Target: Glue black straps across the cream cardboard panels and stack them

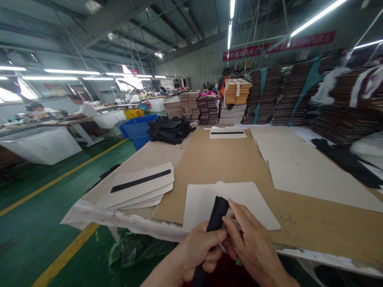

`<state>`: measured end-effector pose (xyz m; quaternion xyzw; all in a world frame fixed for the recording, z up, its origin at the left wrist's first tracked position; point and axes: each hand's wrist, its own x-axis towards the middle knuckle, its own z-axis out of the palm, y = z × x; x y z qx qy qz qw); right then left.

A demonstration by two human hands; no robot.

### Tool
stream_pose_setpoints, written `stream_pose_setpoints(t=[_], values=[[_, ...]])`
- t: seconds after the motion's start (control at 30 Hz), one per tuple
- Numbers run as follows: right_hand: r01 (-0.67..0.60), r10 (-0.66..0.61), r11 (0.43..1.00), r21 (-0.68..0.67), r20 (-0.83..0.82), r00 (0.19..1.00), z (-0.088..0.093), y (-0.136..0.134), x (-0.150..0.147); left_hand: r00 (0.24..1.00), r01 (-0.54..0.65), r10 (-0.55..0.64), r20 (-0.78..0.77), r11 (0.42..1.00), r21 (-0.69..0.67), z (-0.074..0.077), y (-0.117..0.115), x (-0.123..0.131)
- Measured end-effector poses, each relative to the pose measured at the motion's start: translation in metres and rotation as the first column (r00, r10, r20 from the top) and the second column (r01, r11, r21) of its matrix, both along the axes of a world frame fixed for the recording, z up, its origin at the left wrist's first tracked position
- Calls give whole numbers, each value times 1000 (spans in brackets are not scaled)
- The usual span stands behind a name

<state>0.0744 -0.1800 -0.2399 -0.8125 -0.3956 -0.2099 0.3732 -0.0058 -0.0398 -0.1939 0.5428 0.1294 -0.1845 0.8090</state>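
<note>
My left hand is wrapped round a bundle of black strips, which stands up out of the fist and hangs below it. Thumb and fingers of my right hand pinch the bundle's right edge near its top. Under and beyond the hands lies a pale board panel with rounded corners, flat on the brown board. To the left, several similar panels form a fanned stack; the top one bears a black strip along its length.
Another panel with a black strip lies at the table's far end. Large pale sheets cover the right side. A black cloth pile sits at the back left by a blue bin. Tall stacks and a person are beyond.
</note>
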Motion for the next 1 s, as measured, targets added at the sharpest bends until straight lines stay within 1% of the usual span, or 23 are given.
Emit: stream_pose_setpoints(t=[0.13, 0.3, 0.43, 0.5, 0.63, 0.7, 0.77, 0.83, 0.9, 0.93, 1.0], values=[[65, -62, 997, -29, 88, 994, -6, 0, 2, 999, -32, 33, -25, 999, 35, -1, -6, 1], [80, -79, 997, -18, 61, 995, -7, 1, -5, 992, -107, 115, -46, 983, 149, -7, -12, 4], [90, -92, 995, 44, 53, 994, -4, 1, -9, 989, -133, 142, -50, 979, 156, -7, -13, 6], [71, -72, 996, 60, 12, 997, -2, 0, -9, 991, -116, 123, -46, 984, 137, -7, -12, 5], [-23, 33, 997, 75, -135, 990, 0, -4, -3, 996, -74, 77, -32, 992, 103, -8, -9, 2], [-51, 77, 992, 119, -228, 971, 1, -6, -1, 999, -39, 40, -1, 995, 91, -9, -9, 0], [-43, 99, 982, 183, -305, 947, 3, -7, 0, 999, -8, 5, 33, 996, 88, -11, -10, 0], [-11, 94, 971, 238, -341, 935, 7, -8, -2, 999, -33, 29, 37, 994, 105, -12, -11, 0], [-7, 103, 964, 265, -353, 930, 12, -12, -5, 996, -88, 87, 16, 989, 123, -13, -10, 0], [-34, 130, 966, 256, -372, 919, 15, -15, -6, 995, -99, 99, 9, 987, 127, -12, -8, 0], [-105, 194, 970, 218, -441, 877, 20, -26, -4, 998, -54, 48, 37, 986, 158, -9, -1, -3]])
